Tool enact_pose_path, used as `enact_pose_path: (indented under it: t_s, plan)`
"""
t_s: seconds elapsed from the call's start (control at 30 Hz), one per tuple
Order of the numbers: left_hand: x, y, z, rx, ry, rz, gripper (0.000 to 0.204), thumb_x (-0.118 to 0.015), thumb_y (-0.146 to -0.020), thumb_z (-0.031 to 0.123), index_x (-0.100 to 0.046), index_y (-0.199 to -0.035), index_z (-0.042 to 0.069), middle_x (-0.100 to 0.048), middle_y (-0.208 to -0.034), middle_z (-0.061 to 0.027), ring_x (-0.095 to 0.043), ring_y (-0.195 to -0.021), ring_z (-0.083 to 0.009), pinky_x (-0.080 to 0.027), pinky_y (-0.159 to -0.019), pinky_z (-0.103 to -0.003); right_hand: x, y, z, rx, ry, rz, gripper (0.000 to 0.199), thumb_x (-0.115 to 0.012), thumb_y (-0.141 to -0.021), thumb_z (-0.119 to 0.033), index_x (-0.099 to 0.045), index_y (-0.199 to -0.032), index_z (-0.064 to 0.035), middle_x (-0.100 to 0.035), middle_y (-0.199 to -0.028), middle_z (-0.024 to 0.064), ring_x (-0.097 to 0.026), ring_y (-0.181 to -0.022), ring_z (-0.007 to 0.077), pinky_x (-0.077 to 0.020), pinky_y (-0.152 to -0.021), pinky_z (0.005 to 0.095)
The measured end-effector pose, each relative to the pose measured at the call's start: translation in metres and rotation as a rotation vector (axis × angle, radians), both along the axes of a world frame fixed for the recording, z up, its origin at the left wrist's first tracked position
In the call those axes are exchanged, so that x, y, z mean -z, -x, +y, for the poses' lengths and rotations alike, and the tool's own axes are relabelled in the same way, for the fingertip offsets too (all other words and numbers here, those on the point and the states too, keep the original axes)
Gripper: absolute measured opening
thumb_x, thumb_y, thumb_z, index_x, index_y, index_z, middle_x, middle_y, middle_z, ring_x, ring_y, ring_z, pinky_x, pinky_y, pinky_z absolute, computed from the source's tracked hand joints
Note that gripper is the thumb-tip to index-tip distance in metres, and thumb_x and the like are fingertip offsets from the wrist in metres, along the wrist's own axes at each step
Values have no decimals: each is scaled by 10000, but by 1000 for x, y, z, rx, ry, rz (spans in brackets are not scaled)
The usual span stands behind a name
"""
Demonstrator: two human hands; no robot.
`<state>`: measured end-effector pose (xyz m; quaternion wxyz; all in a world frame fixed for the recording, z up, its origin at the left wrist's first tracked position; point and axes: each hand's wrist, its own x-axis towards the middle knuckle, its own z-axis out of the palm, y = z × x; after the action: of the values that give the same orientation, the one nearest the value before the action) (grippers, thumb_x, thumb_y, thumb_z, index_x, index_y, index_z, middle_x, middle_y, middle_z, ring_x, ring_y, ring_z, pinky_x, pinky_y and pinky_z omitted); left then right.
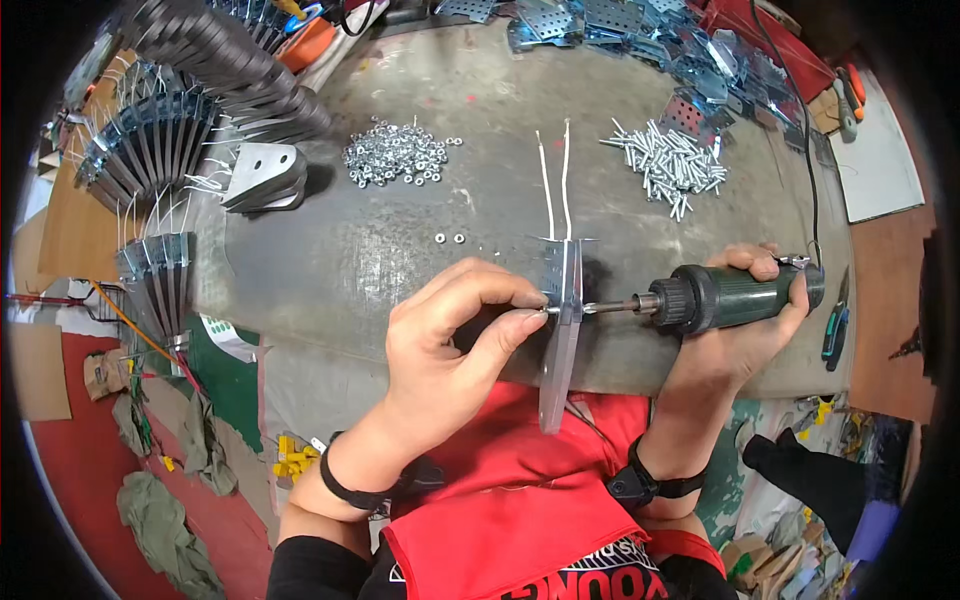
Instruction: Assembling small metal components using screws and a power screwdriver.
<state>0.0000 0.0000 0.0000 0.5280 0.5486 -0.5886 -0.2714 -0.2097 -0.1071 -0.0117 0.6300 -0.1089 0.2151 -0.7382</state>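
Note:
My right hand point(735, 330) is wrapped round a dark green electric screwdriver point(742, 297) lying level, its bit pointing left. The bit's tip meets a screw point(589, 308) at the right side of a flat grey metal part point(562, 370) with a bracket and two white wires point(567, 180). That part stands on edge between my hands, its lower end over my lap. Thumb and forefinger of my left hand point(450, 335) pinch a small metal fastener point(549, 311) against the part's left side; the fingertips mostly hide it. Two loose nuts point(449, 238) lie beyond my left hand.
Piles of nuts point(397, 152) and screws point(672, 163) lie farther back on the worktable point(480, 100). Blue-tinted metal brackets point(640, 30) are heaped at the far right. Stacked plates point(265, 178) and wired parts point(155, 140) stand left. Cutters point(836, 325) and a black cable point(808, 150) are right.

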Motion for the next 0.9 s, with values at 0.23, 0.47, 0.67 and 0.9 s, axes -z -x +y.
enact_pose_path:
  t_s: [0.23,0.47,0.67,0.9]
  plan:
    - [3,11,2,-76,-65,357,102,-672,-785,-44,-643,-881,-28,-633,-832,-62,-586,-743,-110,-453,-632,-233,-1,-3,0,-21,39,-42,258,-513,-896,-286,-463,-953,-40,-482,-751,15,-501,-700,121,-468,-724,278]
    - [-4,12,1,-104,52,80,134,-684,-732,-76,-652,-851,-25,-631,-778,-89,-601,-700,-160,-459,-617,-251,-4,-5,2,-22,65,-64,267,-499,-896,-303,-456,-937,-43,-462,-738,3,-479,-684,109,-448,-699,266]
    - [1,5,-3,9,45,119,122,-684,-738,-96,-618,-815,-27,-607,-780,-87,-562,-709,-135,-437,-641,-235,-6,-5,3,-66,113,-157,269,-500,-890,-309,-459,-927,-46,-452,-731,-9,-458,-660,92,-426,-678,246]
    - [1,7,-7,-23,79,119,149,-692,-675,-115,-614,-758,-19,-591,-687,-88,-564,-617,-176,-430,-533,-269,-7,-8,5,-83,144,-294,248,-499,-885,-308,-467,-895,-61,-432,-712,-25,-442,-646,84,-408,-656,245]
